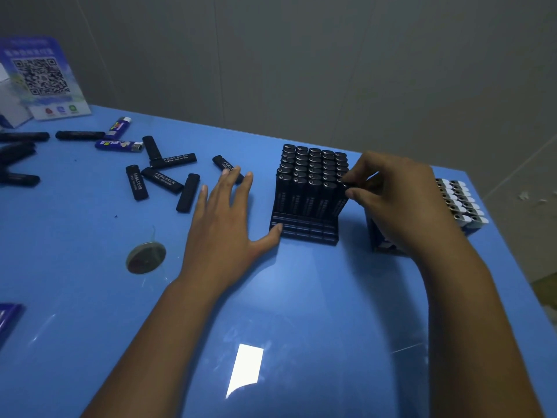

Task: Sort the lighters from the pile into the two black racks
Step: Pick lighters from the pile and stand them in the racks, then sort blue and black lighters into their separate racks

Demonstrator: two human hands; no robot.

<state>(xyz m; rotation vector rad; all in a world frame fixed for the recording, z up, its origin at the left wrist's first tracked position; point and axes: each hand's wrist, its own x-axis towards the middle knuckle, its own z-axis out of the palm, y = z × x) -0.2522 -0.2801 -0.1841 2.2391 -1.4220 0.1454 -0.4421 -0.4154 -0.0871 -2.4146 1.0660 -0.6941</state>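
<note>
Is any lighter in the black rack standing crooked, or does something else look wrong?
The front-right black lighter, pinched by the right hand, leans instead of standing straight. The rack has empty front rows.

Black rack (304,229) nearly full of upright black lighters (313,173), between both hands; loose black lighters (164,179) lie scattered beyond the left hand (223,224); second rack (461,203) behind the right hand (401,200)

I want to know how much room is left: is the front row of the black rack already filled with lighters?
No. The front rows of the black rack show bare slots, with the standing black lighters behind them.
</note>
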